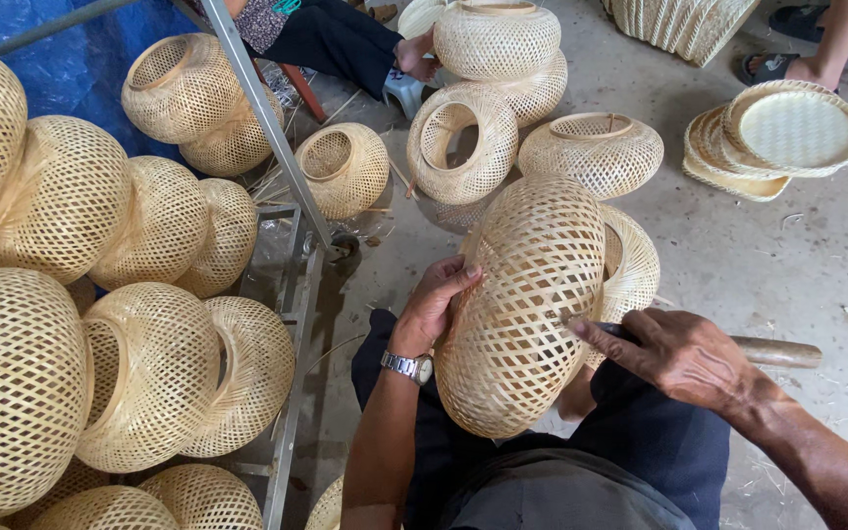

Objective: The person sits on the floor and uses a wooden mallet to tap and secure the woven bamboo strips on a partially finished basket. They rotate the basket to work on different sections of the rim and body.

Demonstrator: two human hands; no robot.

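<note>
A woven basket (527,304) is resting on the person's lap, tilted. The left hand (436,299) is gripping its left rim, fingers curled. The right hand (674,351) is clasping a wooden-handled tool (775,351) against its right side. More baskets (100,294) are lying stacked on the left.

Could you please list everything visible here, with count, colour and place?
Woven bamboo lampshade: one, tan, on the person's lap.
Finished woven shades: many, tan, piled left.
Loose woven shades: about six, tan, on the floor ahead.
Flat woven trays: small stack, pale tan, upper right.
Metal frame: one, grey, beside the pile.
Blue tarpaulin: one, top left.
Other people's legs and feet: top edge.
Wristwatch: one, silver, left wrist.
Left hand: grips the shade's side.
Right hand: holds a wooden-handled tool against the weave.
</note>
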